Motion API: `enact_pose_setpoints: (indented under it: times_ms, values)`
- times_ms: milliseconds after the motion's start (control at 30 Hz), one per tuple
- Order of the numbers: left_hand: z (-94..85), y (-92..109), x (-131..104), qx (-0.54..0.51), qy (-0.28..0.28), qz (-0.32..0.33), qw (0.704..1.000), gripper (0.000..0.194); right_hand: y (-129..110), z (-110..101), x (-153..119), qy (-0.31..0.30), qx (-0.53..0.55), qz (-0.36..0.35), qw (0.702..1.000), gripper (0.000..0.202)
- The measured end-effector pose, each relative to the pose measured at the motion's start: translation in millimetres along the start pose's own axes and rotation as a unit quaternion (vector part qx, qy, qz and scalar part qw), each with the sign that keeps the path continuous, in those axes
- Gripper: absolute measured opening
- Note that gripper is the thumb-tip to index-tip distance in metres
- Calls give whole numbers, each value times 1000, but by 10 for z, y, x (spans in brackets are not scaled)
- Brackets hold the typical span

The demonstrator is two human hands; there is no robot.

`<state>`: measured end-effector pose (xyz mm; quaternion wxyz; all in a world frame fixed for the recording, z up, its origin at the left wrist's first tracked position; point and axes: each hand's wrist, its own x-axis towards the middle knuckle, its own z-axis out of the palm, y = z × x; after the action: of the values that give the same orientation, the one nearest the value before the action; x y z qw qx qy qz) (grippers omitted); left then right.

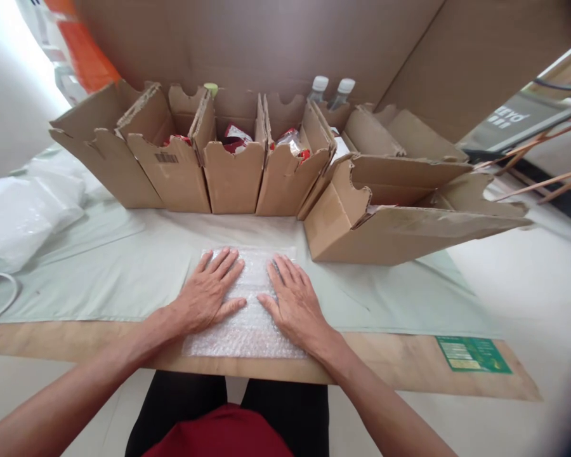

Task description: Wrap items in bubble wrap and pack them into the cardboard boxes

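We press our left hand point(209, 289) and right hand point(292, 301) flat, fingers spread, on the bubble wrap point(247, 304); overhanging the table point(76, 339) edge, it could slip

both hands point(209, 293) point(295, 304) lie on bubble wrap point(250, 330), open boxes point(233, 171) behind it

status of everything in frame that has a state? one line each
left hand: open, flat, palm down on the bubble wrap
right hand: open, flat, palm down on the bubble wrap
bubble wrap: spread flat on the table, near edge at the table edge
upright cartons: flaps open, red packets inside
big carton: open, lying on its side
two bottles: upright, white caps on
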<state>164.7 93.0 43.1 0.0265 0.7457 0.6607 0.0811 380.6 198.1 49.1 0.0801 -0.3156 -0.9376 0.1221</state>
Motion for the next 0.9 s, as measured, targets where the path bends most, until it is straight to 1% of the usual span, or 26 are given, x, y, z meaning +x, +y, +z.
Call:
enact_pose_setpoints:
  times_ms: [100, 167, 200, 267, 333, 367, 467, 567, 600, 667, 767, 833, 900]
  values:
    - [-111, 59, 21, 10, 23, 3, 1000, 69, 1, -87, -30, 33, -4, 17, 999, 60]
    - [-168, 124, 82, 10, 49, 11, 999, 68, -49, -138, 59, 55, -4, 12, 998, 58]
    - [-179, 150, 122, 7, 53, 19, 998, 68, -79, -150, 125, 50, -4, 1, 999, 57]
    - [-161, 166, 197, 1, 37, 27, 999, 69, -120, -144, 256, 14, -5, -18, 1000, 56]
    - [-102, 119, 238, 3, 3, 15, 1000, 70, -109, -104, 342, -22, -11, -23, 999, 57]
    - [-69, 77, 243, 6, -11, 4, 1000, 70, -82, -80, 360, -30, -14, -21, 999, 59]
    - [-2, -51, 217, 11, -18, -26, 999, 71, 30, -31, 352, -29, -22, -19, 999, 64]
    - [-33, -73, 189, 16, -20, -33, 999, 72, 81, -55, 326, -37, -26, -21, 999, 63]
    - [-65, -46, 177, 20, -20, -37, 999, 72, 69, -79, 312, -41, -27, -18, 999, 62]
    - [-143, 46, 127, 30, 1, -40, 999, 71, 3, -138, 252, -35, -29, -16, 999, 61]
    - [-226, 221, -51, 46, 46, -3, 998, 68, -141, -209, 45, -4, -29, -51, 998, 60]
    - [-216, 307, -217, 49, 42, 29, 997, 67, -208, -215, -142, -6, -25, -85, 996, 62]
    - [-157, 350, -376, 46, 19, 42, 998, 69, -220, -182, -316, -24, -24, -98, 995, 65]
